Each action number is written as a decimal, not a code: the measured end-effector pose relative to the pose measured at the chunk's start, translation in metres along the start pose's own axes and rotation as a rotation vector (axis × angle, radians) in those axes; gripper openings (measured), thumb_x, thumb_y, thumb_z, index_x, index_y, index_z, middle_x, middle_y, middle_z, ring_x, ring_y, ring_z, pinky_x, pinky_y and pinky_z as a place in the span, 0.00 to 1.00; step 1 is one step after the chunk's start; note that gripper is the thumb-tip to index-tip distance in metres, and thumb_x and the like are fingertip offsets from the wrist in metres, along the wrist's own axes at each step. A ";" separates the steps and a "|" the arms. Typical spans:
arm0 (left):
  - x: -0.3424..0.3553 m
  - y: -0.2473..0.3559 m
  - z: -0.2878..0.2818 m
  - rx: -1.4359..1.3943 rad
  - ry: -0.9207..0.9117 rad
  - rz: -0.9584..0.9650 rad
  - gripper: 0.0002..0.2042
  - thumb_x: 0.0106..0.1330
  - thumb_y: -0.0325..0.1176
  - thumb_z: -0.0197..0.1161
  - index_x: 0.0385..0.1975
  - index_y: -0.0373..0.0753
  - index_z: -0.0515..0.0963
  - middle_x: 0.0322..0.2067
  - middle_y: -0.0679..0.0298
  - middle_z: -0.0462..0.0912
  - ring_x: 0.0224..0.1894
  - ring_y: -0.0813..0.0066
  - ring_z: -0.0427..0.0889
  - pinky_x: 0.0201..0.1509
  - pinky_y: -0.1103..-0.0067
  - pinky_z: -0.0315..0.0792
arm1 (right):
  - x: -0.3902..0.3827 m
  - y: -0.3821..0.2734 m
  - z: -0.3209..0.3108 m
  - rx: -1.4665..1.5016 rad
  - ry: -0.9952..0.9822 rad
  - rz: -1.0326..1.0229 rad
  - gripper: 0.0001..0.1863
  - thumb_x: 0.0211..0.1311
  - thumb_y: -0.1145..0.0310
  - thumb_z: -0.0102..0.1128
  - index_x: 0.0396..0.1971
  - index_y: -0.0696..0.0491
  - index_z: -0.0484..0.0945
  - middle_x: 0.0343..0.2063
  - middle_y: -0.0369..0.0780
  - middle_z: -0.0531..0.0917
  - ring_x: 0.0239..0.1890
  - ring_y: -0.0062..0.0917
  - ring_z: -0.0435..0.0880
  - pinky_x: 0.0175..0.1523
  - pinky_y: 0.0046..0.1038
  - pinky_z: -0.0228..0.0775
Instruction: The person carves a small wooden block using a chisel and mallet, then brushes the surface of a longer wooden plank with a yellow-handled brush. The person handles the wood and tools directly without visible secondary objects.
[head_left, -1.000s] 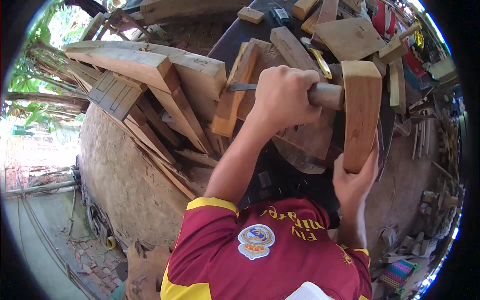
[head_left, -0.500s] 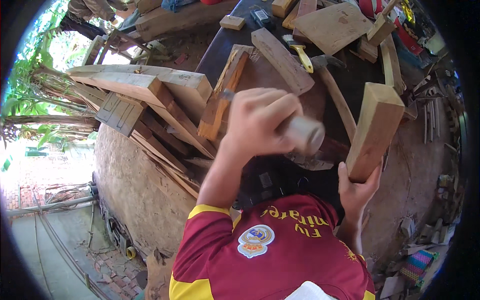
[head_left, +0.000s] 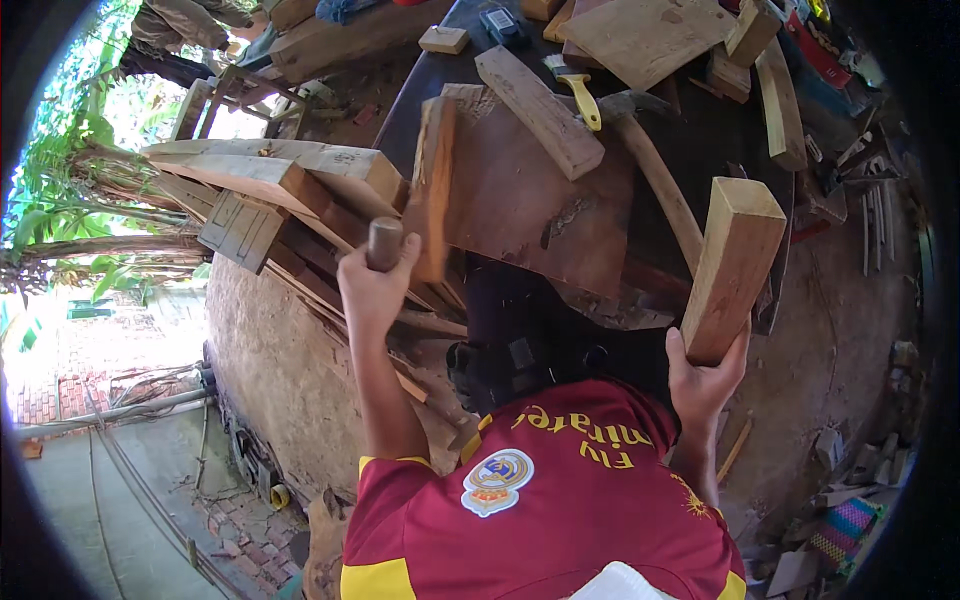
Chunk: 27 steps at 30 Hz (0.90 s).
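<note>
Head view, left hand gripping a wooden handle, right hand gripping a wooden block, colourful woven item lower right

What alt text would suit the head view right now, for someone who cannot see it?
A person's left hand grips a round brown handle while the right hand holds a squared wooden block. Beyond, a dark table bears a yellow-handled brush, a wooden-handled tool and wood pieces.
</note>
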<state>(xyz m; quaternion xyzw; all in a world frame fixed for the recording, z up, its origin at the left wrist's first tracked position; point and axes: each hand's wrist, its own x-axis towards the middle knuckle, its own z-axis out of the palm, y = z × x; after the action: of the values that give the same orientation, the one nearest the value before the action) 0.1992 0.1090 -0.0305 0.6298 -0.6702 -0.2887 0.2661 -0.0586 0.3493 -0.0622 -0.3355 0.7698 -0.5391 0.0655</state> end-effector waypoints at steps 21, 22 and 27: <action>-0.040 0.103 0.122 0.065 -0.167 0.695 0.11 0.53 0.35 0.69 0.36 0.43 0.80 0.36 0.65 0.82 0.35 0.58 0.83 0.36 0.70 0.76 | -0.007 0.018 -0.021 -0.008 0.119 0.013 0.41 0.49 0.73 0.72 0.61 0.66 0.59 0.53 0.50 0.71 0.56 0.35 0.71 0.58 0.34 0.65; -0.041 0.106 0.126 0.084 -0.148 0.675 0.12 0.53 0.36 0.70 0.36 0.43 0.80 0.36 0.65 0.83 0.35 0.57 0.83 0.35 0.70 0.76 | -0.008 0.018 -0.022 -0.022 0.131 -0.003 0.41 0.49 0.74 0.72 0.61 0.66 0.59 0.53 0.49 0.71 0.56 0.33 0.71 0.58 0.33 0.65; -0.033 0.109 0.131 0.120 -0.052 0.622 0.13 0.54 0.40 0.71 0.36 0.44 0.81 0.34 0.64 0.84 0.35 0.57 0.83 0.35 0.70 0.76 | -0.014 0.029 -0.032 -0.017 0.171 0.037 0.41 0.48 0.73 0.73 0.61 0.66 0.60 0.52 0.49 0.72 0.55 0.33 0.72 0.57 0.33 0.66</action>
<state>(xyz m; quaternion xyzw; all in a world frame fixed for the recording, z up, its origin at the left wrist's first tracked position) 0.0316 0.1535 -0.0418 0.4017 -0.8530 -0.1694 0.2870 -0.0763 0.3882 -0.0783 -0.2744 0.7833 -0.5577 0.0069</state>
